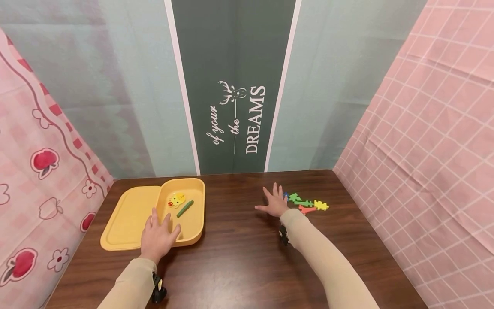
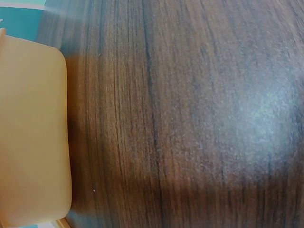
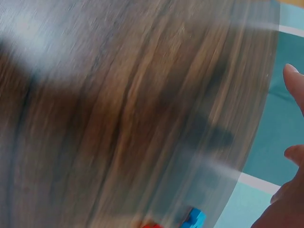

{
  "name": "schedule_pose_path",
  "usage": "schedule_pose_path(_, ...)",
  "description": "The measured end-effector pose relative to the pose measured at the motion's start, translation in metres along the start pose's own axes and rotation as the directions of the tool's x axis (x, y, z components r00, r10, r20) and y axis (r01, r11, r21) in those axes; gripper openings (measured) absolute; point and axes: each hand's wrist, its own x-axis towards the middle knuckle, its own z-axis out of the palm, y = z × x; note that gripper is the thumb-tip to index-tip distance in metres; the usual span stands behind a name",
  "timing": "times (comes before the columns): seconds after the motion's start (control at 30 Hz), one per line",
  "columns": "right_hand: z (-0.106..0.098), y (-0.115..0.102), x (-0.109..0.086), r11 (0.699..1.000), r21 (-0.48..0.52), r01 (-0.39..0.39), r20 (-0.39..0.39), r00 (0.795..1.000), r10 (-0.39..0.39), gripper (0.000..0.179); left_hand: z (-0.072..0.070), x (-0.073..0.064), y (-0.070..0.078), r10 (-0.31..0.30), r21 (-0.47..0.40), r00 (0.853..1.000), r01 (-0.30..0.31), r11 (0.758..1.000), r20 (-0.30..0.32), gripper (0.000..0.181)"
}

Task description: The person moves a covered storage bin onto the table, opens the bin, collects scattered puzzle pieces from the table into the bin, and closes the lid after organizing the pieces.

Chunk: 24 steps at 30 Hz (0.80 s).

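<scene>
My left hand (image 1: pixel 157 238), fingers spread, is over the near left part of a yellow plastic box (image 1: pixel 200 214) and overlaps its rim in the head view. Inside the box lie a yellow animal-shaped piece (image 1: pixel 177 200) with red bits and a dark green stick (image 1: pixel 185 209). The left wrist view shows the box's outer wall (image 2: pixel 33 133) but no fingers. On the right, my right hand (image 1: pixel 275 205) holds nothing, its fingers spread. Just beside it are a partly hidden blue piece (image 1: pixel 286 196), green pieces (image 1: pixel 304 203), a red piece (image 1: pixel 306 210) and a yellow jigsaw-edged piece (image 1: pixel 320 205).
A flat yellow lid (image 1: pixel 125 219) lies left of the box, against its side. Everything sits on a dark wood table (image 1: pixel 235 249). Cloth hangs close behind it, with a pink apple-print cloth (image 1: pixel 44 163) at left and a pink checked cloth (image 1: pixel 420 141) at right.
</scene>
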Motion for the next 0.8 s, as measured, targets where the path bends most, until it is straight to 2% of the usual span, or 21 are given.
schedule_pose_path(0.43, -0.011, 0.027, -0.006, 0.997, -0.021, -0.069, -0.011, 0.998, 0.068, 0.091, 0.002, 0.001, -0.001, -0.005, -0.002, 1.000, 0.005, 1.000, -0.005, 0.067)
schedule_pose_path(0.6, -0.015, 0.039, -0.008, 0.992, -0.058, -0.113, -0.004, 0.994, 0.113, 0.091, 0.003, 0.001, -0.001, -0.007, -0.004, 1.000, 0.007, 1.000, -0.012, 0.064)
schedule_pose_path(0.8, -0.018, 0.052, -0.011, 0.986, -0.037, -0.161, -0.003, 0.987, 0.161, 0.089, 0.003, 0.001, -0.002, -0.006, -0.006, 1.000, 0.006, 1.000, -0.012, 0.065)
